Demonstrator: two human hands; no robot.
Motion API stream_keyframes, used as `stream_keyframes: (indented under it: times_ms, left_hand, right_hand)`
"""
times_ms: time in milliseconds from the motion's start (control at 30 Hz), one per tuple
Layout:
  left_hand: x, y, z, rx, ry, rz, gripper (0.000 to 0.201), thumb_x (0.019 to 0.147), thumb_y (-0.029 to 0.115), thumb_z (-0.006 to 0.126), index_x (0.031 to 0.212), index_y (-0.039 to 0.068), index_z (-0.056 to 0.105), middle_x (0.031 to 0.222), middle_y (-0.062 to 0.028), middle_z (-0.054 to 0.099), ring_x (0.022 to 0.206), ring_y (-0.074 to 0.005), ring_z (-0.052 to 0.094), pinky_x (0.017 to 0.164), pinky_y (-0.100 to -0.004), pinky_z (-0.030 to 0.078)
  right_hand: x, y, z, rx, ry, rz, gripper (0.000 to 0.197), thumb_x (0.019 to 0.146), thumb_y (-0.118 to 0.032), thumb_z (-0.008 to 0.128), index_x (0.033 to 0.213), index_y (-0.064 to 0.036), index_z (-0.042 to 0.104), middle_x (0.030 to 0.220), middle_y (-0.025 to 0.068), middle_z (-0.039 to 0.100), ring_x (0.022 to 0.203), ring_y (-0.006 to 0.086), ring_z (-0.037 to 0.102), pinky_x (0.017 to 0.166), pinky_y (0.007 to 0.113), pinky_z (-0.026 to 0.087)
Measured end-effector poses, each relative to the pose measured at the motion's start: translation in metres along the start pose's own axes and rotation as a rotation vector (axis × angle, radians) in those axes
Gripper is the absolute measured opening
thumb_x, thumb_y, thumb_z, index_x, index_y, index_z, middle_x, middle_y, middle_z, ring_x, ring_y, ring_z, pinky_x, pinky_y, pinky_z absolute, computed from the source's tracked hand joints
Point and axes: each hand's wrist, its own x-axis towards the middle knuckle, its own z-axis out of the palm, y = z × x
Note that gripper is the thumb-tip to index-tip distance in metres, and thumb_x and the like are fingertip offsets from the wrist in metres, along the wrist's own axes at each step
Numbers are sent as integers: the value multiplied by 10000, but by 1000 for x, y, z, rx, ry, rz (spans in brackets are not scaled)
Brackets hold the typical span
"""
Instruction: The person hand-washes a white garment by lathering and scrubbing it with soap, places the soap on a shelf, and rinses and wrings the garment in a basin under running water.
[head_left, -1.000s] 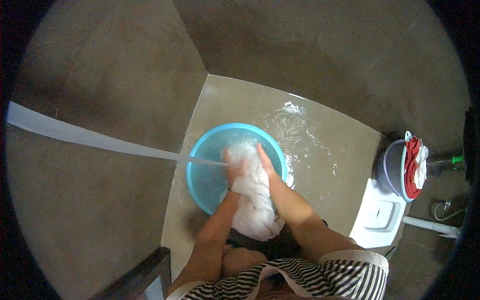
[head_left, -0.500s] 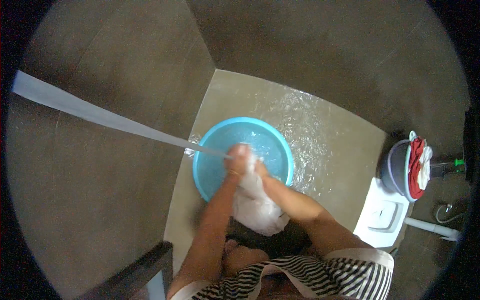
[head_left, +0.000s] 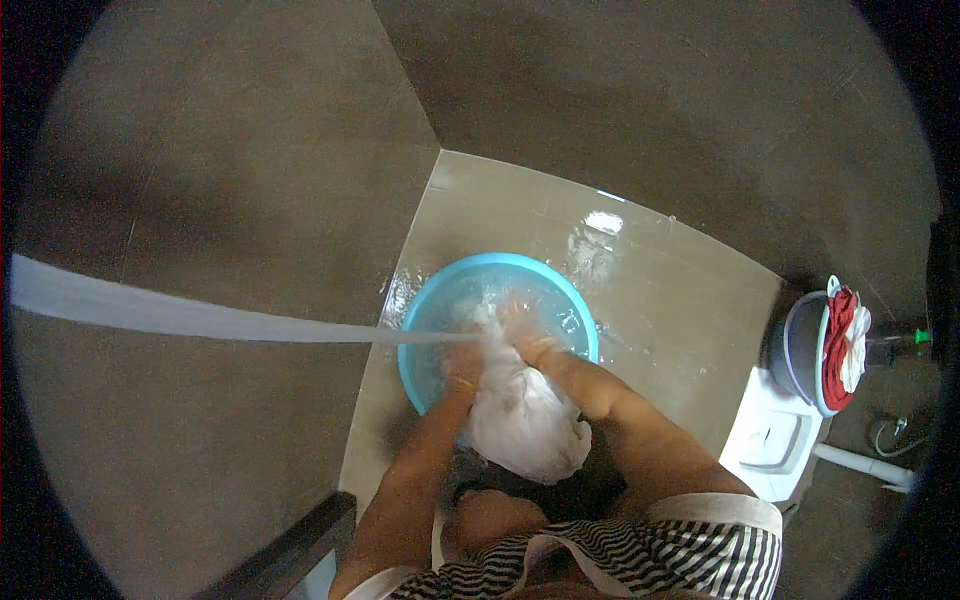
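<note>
A white cloth [head_left: 528,425] hangs bunched over the near rim of a light blue round basin [head_left: 590,320], its narrower far end dipping into the water inside. My left hand [head_left: 462,368] is down in the basin at the cloth's left side. On the other side, my right hand [head_left: 527,335] reaches into the water against the cloth. Water and motion blur the fingers of both hands, so their grip does not show. A long pale band [head_left: 220,318] runs from the left edge to the cloth between my hands; whether it is falling water or a hose, I cannot tell.
At the right, a grey-purple bucket [head_left: 797,345] with red cloth [head_left: 838,350] and white cloth [head_left: 856,350] on top stands by a white squat toilet [head_left: 768,445]. A white pipe [head_left: 855,460] runs beside it. Brown walls [head_left: 250,180] enclose the wet beige floor [head_left: 660,320].
Both hands have gone down into the basin's water with the cloth's far end, and my right hand has moved farther forward. The view has shifted slightly, and the pale band meets the basin lower.
</note>
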Motion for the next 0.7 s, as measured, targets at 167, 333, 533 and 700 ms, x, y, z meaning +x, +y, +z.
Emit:
stream_keyframes:
  times_ms: [167, 333, 533, 700]
  left_hand:
    - [-24, -111, 32, -273, 190, 57, 340, 836, 220, 407, 1138, 76, 470, 1133, -147, 497, 956, -297, 514, 847, -411, 401]
    - [56, -84, -110, -500, -579, -147, 669, 679, 317, 645, 1215, 17, 380, 1185, -162, 455, 1075, -280, 456, 895, -347, 393]
    - [73, -138, -199, -1145, 7, -341, 462, 575, -39, 688, 946, 53, 429, 843, -45, 501, 751, -150, 482, 643, -292, 465]
    - [56, -128, -202, -1265, -57, -219, 554, 585, -29, 637, 1109, 15, 462, 1021, -127, 544, 892, -195, 538, 708, -309, 474]
  right_hand:
    - [12, -106, -77, 231, -85, 16, 425, 690, -168, 568, 1102, -76, 518, 1212, 150, 443, 1107, 331, 426, 931, 421, 343]
    - [33, -25, -83, 663, 167, 194, 344, 647, -153, 608, 974, -58, 561, 944, 165, 571, 919, 300, 550, 790, 358, 434]
    - [65, -88, -203, 1091, 459, 373, 185, 618, 25, 501, 795, -14, 537, 742, 186, 584, 706, 285, 565, 648, 342, 420]
    - [42, -85, -199, 818, 516, 130, 243, 602, 21, 511, 841, -19, 524, 851, 214, 553, 849, 332, 533, 736, 374, 412]
